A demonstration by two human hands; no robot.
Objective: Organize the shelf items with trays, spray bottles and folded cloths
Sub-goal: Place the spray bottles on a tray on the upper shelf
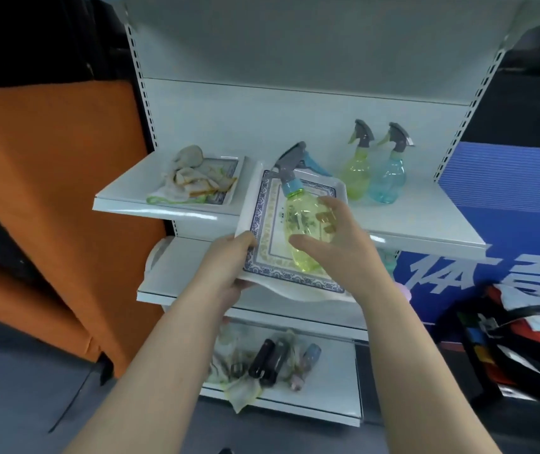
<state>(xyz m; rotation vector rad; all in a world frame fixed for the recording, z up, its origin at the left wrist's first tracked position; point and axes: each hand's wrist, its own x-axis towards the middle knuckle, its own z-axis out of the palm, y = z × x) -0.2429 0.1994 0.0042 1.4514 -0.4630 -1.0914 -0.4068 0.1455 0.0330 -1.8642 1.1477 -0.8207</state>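
While left hand [229,267] holds one tray [270,235] (of two), three bottles [298,217] [357,173] [388,180] show.

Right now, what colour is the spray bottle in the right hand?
The spray bottle is translucent yellow-green with a grey trigger; head view.

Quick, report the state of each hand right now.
Left hand: grips the near-left edge of the patterned tray.
Right hand: holds the yellow-green spray bottle lying on that tray.
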